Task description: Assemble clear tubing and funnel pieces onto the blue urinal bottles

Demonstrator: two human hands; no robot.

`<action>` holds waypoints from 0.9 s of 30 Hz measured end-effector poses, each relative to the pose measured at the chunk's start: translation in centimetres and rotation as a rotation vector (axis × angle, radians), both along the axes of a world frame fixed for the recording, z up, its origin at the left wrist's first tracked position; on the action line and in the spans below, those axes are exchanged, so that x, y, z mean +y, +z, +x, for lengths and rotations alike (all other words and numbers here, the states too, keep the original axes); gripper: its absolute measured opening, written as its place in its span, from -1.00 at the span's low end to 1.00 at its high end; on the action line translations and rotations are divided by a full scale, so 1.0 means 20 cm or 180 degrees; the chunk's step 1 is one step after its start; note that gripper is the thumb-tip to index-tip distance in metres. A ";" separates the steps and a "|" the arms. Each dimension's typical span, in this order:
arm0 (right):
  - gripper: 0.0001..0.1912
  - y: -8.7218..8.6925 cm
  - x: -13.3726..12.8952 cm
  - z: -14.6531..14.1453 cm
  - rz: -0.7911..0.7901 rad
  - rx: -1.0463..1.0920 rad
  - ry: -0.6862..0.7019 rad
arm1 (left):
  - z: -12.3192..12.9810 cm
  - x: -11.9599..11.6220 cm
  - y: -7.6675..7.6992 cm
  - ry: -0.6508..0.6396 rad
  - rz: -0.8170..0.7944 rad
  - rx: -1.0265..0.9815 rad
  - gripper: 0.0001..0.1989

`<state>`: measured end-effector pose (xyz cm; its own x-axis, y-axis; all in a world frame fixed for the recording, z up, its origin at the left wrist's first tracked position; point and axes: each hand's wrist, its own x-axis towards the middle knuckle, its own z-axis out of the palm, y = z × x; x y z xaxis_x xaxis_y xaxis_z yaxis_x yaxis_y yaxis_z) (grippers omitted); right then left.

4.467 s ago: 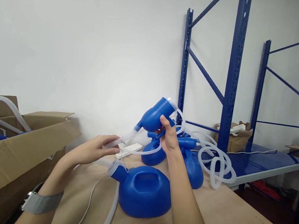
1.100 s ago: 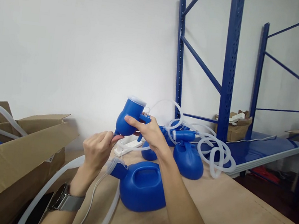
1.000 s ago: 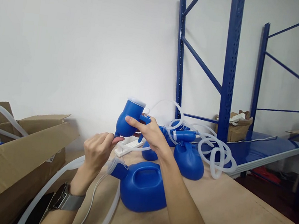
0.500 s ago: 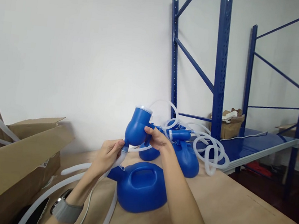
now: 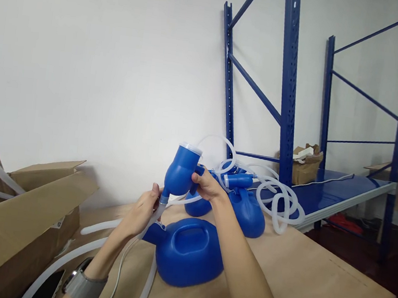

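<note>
My right hand (image 5: 206, 183) grips the handle of a blue plastic urinal funnel (image 5: 181, 170), which is held up and slightly tilted with a clear cap on top. From its narrow lower neck runs a translucent hose (image 5: 155, 216), joined by a metal clamp. My left hand (image 5: 144, 210) is curled about the hose just under that neck, thumb raised, with its other fingers partly hidden. Below the hands a blue urinal jug (image 5: 189, 256) lies on the wooden table (image 5: 298, 287), its spout toward the left.
Another blue jug (image 5: 247, 214) with a coiled hose (image 5: 283, 203) lies behind at the right. An open cardboard box (image 5: 24, 214) holding hoses stands at left. A blue metal rack (image 5: 290, 83) rises behind the table, with a brown box (image 5: 305, 167) on its shelf.
My left thumb has lifted off the funnel's neck, and that hand has shifted slightly left. The funnel has tilted a little more to the right. The view has turned slightly.
</note>
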<state>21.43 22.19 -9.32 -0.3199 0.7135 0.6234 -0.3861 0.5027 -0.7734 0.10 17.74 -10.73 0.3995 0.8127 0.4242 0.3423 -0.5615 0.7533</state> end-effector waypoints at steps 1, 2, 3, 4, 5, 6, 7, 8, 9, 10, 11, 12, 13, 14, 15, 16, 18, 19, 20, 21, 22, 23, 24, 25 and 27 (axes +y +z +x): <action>-0.25 -0.01 0.01 0.00 -0.0030 0.0054 0.0030 | -0.02 0.00 0.01 -0.0113 0.0009 0.0058 -0.29; -0.26 -0.02 0.02 0.00 -0.0056 0.0108 0.0056 | -0.03 0.00 0.02 -0.0220 0.0031 0.0119 -0.33; -0.27 -0.03 0.03 0.00 -0.0078 0.0154 0.0076 | -0.05 0.00 0.02 -0.0314 0.0054 0.0177 -0.37; -0.27 -0.04 0.04 -0.01 -0.0095 0.0186 0.0089 | -0.07 0.00 0.03 -0.0390 0.0059 0.0230 -0.40; -0.27 -0.05 0.05 -0.01 -0.0107 0.0206 0.0097 | -0.09 0.00 0.03 -0.0449 0.0027 0.0271 -0.42; -0.26 -0.05 0.06 -0.01 -0.0114 0.0210 0.0109 | -0.10 0.01 0.04 -0.0510 -0.0052 0.0286 -0.43; -0.26 -0.06 0.07 -0.02 -0.0111 0.0203 0.0126 | -0.12 0.01 0.04 -0.0591 -0.0173 0.0276 -0.43; -0.25 -0.06 0.07 -0.02 -0.0103 0.0185 0.0147 | -0.13 0.02 0.03 -0.0682 -0.0311 0.0237 -0.42; -0.24 -0.06 0.08 -0.03 -0.0092 0.0170 0.0169 | -0.13 0.03 0.03 -0.0771 -0.0435 0.0167 -0.40; -0.24 -0.07 0.08 -0.03 -0.0081 0.0156 0.0193 | -0.14 0.04 0.02 -0.0859 -0.0526 0.0084 -0.38; -0.24 -0.07 0.08 -0.04 -0.0072 0.0147 0.0211 | -0.14 0.05 0.02 -0.0933 -0.0590 -0.0003 -0.37; -0.24 -0.07 0.09 -0.04 -0.0066 0.0147 0.0219 | -0.15 0.06 0.01 -0.0972 -0.0632 -0.0070 -0.36; -0.24 -0.07 0.09 -0.04 -0.0063 0.0158 0.0215 | -0.15 0.07 0.01 -0.0970 -0.0652 -0.0109 -0.37; -0.25 -0.07 0.09 -0.04 -0.0066 0.0169 0.0204 | -0.14 0.07 0.01 -0.0944 -0.0647 -0.0124 -0.38; -0.25 -0.07 0.09 -0.03 -0.0074 0.0176 0.0190 | -0.14 0.08 0.01 -0.0919 -0.0616 -0.0103 -0.40; -0.24 -0.07 0.09 -0.03 -0.0086 0.0175 0.0180 | -0.14 0.08 0.01 -0.0883 -0.0541 -0.0065 -0.41; -0.22 -0.07 0.09 -0.02 -0.0112 0.0165 0.0165 | -0.13 0.07 0.02 -0.0777 -0.0267 0.0030 -0.42; -0.22 -0.07 0.09 -0.01 -0.0127 0.0164 0.0146 | -0.13 0.07 0.03 -0.0718 -0.0096 0.0088 -0.43; -0.21 -0.07 0.08 -0.01 -0.0148 0.0163 0.0121 | -0.12 0.07 0.04 -0.0663 0.0072 0.0163 -0.44; -0.21 -0.06 0.08 0.00 -0.0167 0.0182 0.0082 | -0.12 0.06 0.04 -0.0606 0.0226 0.0244 -0.45; -0.22 -0.06 0.08 0.01 -0.0188 0.0207 0.0041 | -0.12 0.06 0.05 -0.0548 0.0363 0.0325 -0.47; -0.23 -0.06 0.08 0.01 -0.0213 0.0231 0.0006 | -0.11 0.05 0.05 -0.0489 0.0484 0.0408 -0.49; -0.25 -0.06 0.08 0.01 -0.0238 0.0256 -0.0018 | -0.11 0.04 0.06 -0.0419 0.0596 0.0484 -0.50; -0.26 -0.07 0.08 0.02 -0.0265 0.0282 -0.0028 | -0.10 0.04 0.06 -0.0340 0.0693 0.0548 -0.52; -0.28 -0.07 0.09 0.01 -0.0329 0.0350 -0.0045 | -0.10 0.03 0.07 -0.0177 0.0864 0.0650 -0.53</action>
